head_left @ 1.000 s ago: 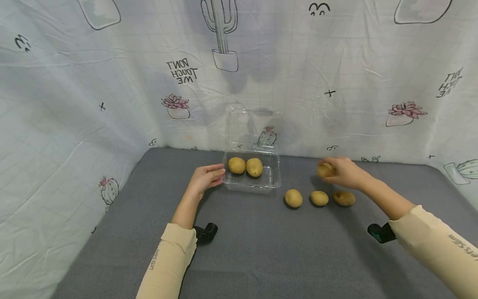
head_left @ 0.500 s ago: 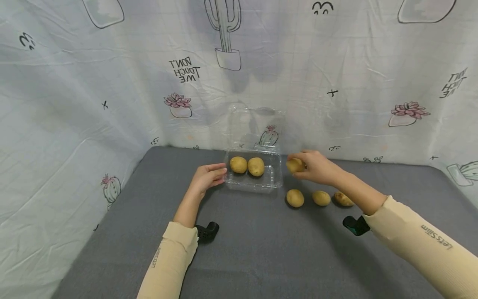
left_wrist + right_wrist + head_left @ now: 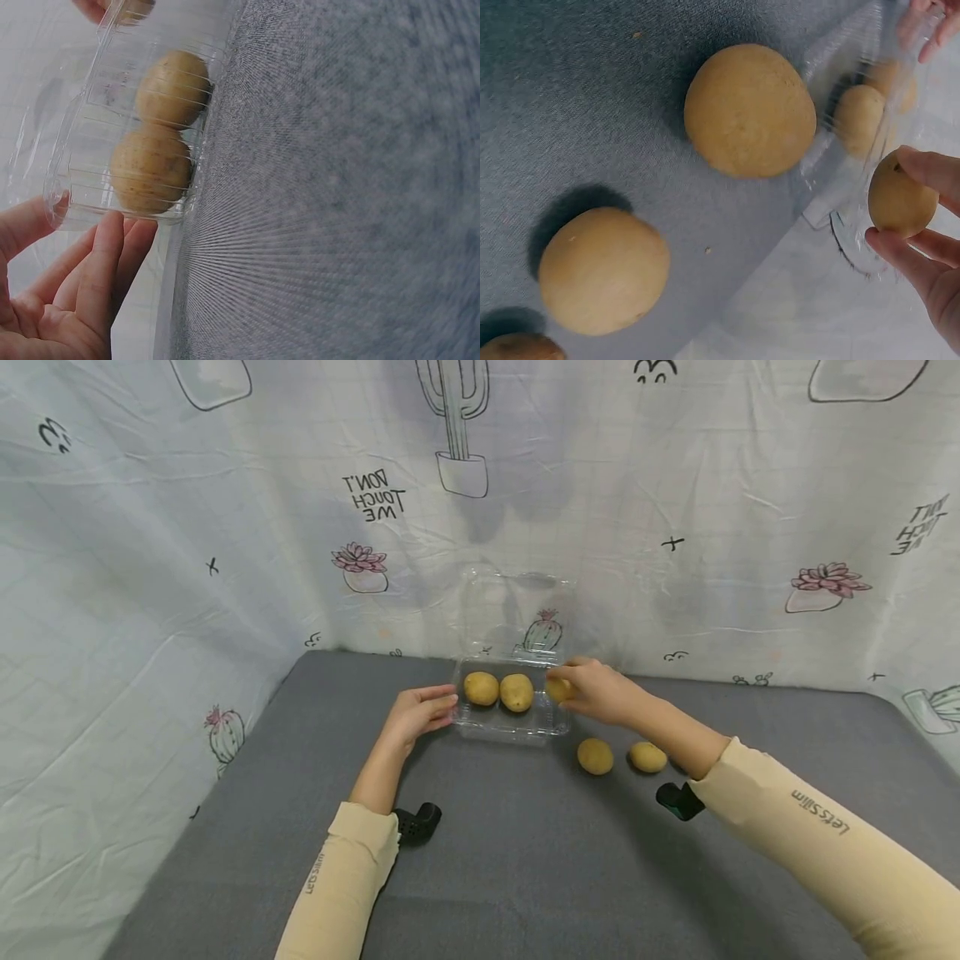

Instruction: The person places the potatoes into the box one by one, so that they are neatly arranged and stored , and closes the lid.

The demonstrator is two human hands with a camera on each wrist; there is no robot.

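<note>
A clear plastic clamshell container (image 3: 510, 728) stands at the back of the table, its lid (image 3: 517, 610) raised against the curtain. Inside sit two potatoes, one on the left (image 3: 481, 688) and one beside it (image 3: 517, 692). My left hand (image 3: 415, 720) holds the container's left side; in the left wrist view its thumb is at the rim and its fingertips (image 3: 109, 225) are against the wall. Between thumb and fingers, my right hand (image 3: 603, 692) pinches a potato (image 3: 901, 196) over the container's right end.
On the grey table (image 3: 480, 860), a round potato (image 3: 596, 757) and a smaller one (image 3: 648, 757) lie right of the container. Another potato (image 3: 521, 349) shows partly in the right wrist view. A patterned white curtain (image 3: 720, 635) hangs behind and at the sides.
My right hand has carried its potato leftward, from above the row of loose potatoes to the container's right end. My left hand has stayed at the container's left side.
</note>
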